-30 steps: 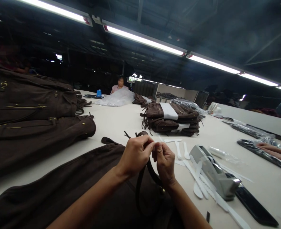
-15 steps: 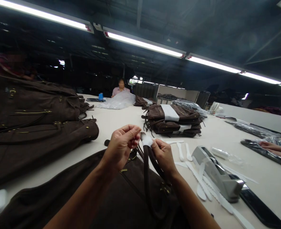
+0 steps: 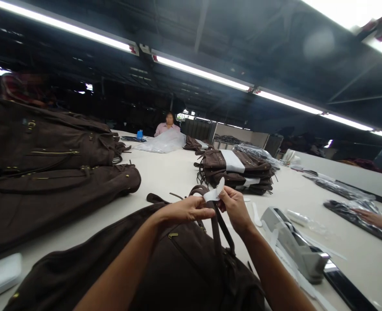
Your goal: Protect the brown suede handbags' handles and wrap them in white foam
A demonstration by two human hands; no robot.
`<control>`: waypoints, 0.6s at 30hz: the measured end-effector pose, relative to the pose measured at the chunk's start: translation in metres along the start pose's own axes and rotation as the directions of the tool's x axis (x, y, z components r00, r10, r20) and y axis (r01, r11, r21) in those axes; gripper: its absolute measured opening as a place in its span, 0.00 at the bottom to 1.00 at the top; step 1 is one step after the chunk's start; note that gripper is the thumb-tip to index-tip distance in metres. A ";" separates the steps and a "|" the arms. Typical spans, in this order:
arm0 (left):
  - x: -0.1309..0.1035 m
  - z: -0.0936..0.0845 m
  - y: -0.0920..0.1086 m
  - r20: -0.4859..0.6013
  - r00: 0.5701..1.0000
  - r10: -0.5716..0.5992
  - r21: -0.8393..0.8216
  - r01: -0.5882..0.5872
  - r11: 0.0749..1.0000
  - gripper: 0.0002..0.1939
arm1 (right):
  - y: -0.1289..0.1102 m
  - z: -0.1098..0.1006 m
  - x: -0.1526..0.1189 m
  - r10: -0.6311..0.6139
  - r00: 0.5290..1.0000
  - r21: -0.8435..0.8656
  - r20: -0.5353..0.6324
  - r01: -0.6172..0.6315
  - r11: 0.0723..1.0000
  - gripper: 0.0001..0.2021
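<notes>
A dark brown bag (image 3: 178, 268) with brass zips and fittings lies before me. Its handles (image 3: 217, 233) rise toward my hands, and a white strip (image 3: 213, 195) wraps around them near the top. My left hand (image 3: 189, 209) is closed about the handles just beside the strip, thumb stretched forward and some fingers hidden behind. Between thumb and fingers, my right hand (image 3: 235, 208) pinches the strip, whose rounded free end sticks up above the fingers.
Brown bags (image 3: 61, 172) are stacked at left; more with white bands (image 3: 234, 162) lie ahead. At right are a grey tape dispenser (image 3: 296, 244), white strips (image 3: 256, 214), a black phone (image 3: 349, 283) and another person's hand (image 3: 372, 218) on plastic-wrapped goods. A person (image 3: 168, 125) sits across the table.
My left hand has lowered from its raised pinch to the handles. My right hand now holds the strip's free end up, and the strip sits further right. The view has shifted slightly.
</notes>
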State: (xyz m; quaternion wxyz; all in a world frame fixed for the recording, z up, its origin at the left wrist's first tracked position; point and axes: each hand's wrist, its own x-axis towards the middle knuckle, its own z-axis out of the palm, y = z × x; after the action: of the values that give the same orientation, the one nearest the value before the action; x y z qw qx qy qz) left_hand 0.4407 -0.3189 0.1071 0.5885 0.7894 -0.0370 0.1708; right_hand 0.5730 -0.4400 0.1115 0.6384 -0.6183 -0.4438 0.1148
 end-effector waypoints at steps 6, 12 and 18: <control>0.020 0.044 -0.010 -0.077 0.997 -0.006 -0.458 -0.030 0.889 0.29 | -0.018 -0.015 -0.006 -0.115 0.989 -0.207 -0.095 0.093 0.974 0.20; 0.020 0.056 -0.009 -0.374 0.924 0.084 -0.202 -0.170 0.965 0.26 | -0.041 -0.020 -0.009 -0.331 0.943 -0.549 0.028 0.291 0.783 0.16; 0.020 0.063 -0.005 -0.474 0.881 -0.001 -0.312 -0.167 0.935 0.21 | -0.056 -0.004 0.002 -0.295 0.955 -0.579 0.038 0.262 0.772 0.17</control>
State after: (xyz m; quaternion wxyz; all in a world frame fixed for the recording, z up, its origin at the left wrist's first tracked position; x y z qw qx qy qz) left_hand 0.4749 -0.3744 0.0934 0.7006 0.6075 0.0420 0.3719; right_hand 0.5548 -0.4532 0.1627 0.4423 -0.7129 -0.5264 -0.1378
